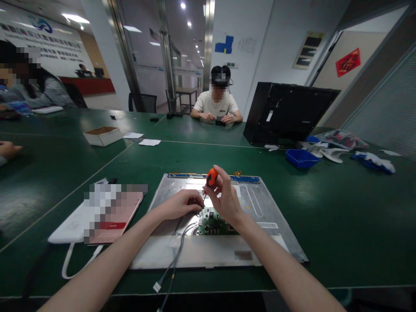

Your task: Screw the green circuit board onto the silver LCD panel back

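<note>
My right hand (225,197) grips an orange and black screwdriver (212,177) by its handle, shaft slanting down toward the upper left corner of a green circuit board (212,223). Close beside that corner, the fingers of my left hand (188,201) are pinched together at the board's edge; what they hold, if anything, is hidden. The board lies on the silver metal back of a flat display panel (269,208), which has a blue strip board (248,179) along its far edge. Dark cables (180,251) run from the board over the panel's near edge, ending in white connectors.
Left of the panel lie a white device with a cable (69,229) and a pink item (130,208). Farther off are a cardboard box (102,135), a blue tray (302,158), gloves (373,161) and a black monitor housing (289,112). People sit across the green table (341,216) and at left.
</note>
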`<state>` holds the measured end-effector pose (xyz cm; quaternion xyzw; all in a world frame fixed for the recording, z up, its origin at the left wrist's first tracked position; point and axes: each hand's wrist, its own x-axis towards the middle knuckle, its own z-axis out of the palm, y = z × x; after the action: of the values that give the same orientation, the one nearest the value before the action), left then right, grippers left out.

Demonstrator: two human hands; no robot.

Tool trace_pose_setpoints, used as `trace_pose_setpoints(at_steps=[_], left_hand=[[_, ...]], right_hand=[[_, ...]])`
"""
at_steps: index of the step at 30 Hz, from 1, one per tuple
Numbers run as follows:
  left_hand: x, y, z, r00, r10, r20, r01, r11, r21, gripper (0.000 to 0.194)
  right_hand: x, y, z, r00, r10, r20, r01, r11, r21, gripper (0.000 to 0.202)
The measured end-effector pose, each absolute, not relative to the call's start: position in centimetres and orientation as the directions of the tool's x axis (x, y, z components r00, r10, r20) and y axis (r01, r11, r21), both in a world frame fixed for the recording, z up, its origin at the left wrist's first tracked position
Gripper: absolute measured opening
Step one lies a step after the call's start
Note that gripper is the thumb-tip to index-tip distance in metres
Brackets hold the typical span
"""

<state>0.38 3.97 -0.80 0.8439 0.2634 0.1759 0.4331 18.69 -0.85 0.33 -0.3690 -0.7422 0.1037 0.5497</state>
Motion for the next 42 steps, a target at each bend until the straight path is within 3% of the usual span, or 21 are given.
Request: trace_pose_setpoints(at_steps=[20,32,42], left_hand=[[0.3,4.2,-0.9,0.8,0.596,0.072,0.279,-0.475,0.835,0.01],[0.3,4.4,-0.9,0.807,0.586,0.074,0.267,-0.473,0.84,0.01],[0.1,4.8,-1.9,0.811,0.576,0.099,0.238,-0.48,0.844,0.009]], right_hand=[[18.8,-0.6,0.0,-0.157,0.539,0.828,0.473,0.777,-0.416,0.063],[18.7,-1.1,0.3,-0.15,0.619,0.771,0.501,0.72,-0.48,0.065],[18.3,-1.2,0.6,-0.171,0.542,0.823,0.534,0.753,-0.384,0.063]])
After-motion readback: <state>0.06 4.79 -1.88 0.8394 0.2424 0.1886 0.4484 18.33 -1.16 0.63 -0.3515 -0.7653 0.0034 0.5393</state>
